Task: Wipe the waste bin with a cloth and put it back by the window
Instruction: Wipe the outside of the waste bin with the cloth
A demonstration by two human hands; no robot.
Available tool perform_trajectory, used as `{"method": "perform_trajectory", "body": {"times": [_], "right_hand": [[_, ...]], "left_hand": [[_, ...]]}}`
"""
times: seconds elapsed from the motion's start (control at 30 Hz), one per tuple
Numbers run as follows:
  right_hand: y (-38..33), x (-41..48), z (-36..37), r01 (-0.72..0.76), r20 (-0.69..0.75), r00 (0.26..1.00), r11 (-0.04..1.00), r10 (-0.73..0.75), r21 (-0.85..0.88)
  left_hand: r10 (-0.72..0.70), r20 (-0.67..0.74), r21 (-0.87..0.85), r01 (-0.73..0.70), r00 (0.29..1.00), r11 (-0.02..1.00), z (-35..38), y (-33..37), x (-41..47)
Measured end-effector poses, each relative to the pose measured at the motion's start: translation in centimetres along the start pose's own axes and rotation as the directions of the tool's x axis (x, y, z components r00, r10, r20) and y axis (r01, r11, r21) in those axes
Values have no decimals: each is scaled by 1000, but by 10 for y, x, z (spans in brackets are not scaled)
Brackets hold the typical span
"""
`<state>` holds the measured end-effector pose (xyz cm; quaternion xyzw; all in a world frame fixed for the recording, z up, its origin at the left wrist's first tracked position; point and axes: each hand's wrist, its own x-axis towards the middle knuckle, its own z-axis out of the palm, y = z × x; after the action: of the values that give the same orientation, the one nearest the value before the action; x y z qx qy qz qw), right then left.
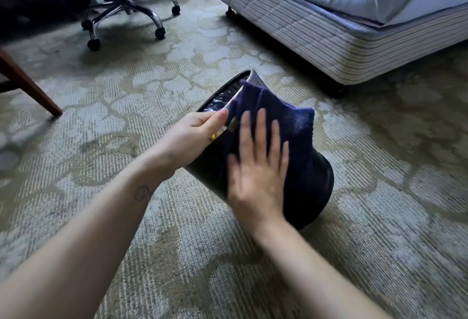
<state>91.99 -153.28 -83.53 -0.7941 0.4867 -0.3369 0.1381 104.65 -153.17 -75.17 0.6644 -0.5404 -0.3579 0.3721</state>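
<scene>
Left hand point(200, 129): clamped on the rim of the bin point(315, 192), fingers curled over the edge.
Right hand point(258, 167): flat, fingers straight and spread, pressed on the cloth point(291, 126); slightly blurred.
Hands: near each other but apart, both on the bin.
Cloth: dark blue-purple, soft and nubby like terry, draped in folds over the bin's upper side from rim toward base.
Bin: black, smooth and glossy, round and tapered; tilted, with its mouth up and to the left and its lower end on the carpet point(152, 217).
Liner point(220, 98): shiny crinkled film just inside the mouth.
Bin's place: mid-floor, near the corner of the bed point(304, 27).
Carpet: low ribbed pile, pale grey with olive leaf-like shapes.
Bed: base in fine grey and cream stripes, on dark castors, with smooth blue fabric on top.
Chair point(126, 7): chrome star base with black castors, far left.
Leg point(27, 83): reddish-brown wood, slanted, at the left edge.
</scene>
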Motion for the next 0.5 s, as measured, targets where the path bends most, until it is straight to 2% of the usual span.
{"method": "perform_trajectory", "body": {"times": [0.23,0.33,0.4,0.5], "right_hand": [[4,-6,6,4,-67,998,997,-9,-83],[16,37,-13,-197,-114,971,974,209,108],[38,68,-20,-316,-6,945,917,328,245],[76,79,-25,-404,144,915,859,377,314]], "left_hand": [[23,-3,6,-23,1000,1000,12,8,7],[45,14,63,-46,999,997,14,3,5],[46,5,82,-46,999,996,14,-1,4],[46,19,79,-47,999,996,16,-1,-1]]}}
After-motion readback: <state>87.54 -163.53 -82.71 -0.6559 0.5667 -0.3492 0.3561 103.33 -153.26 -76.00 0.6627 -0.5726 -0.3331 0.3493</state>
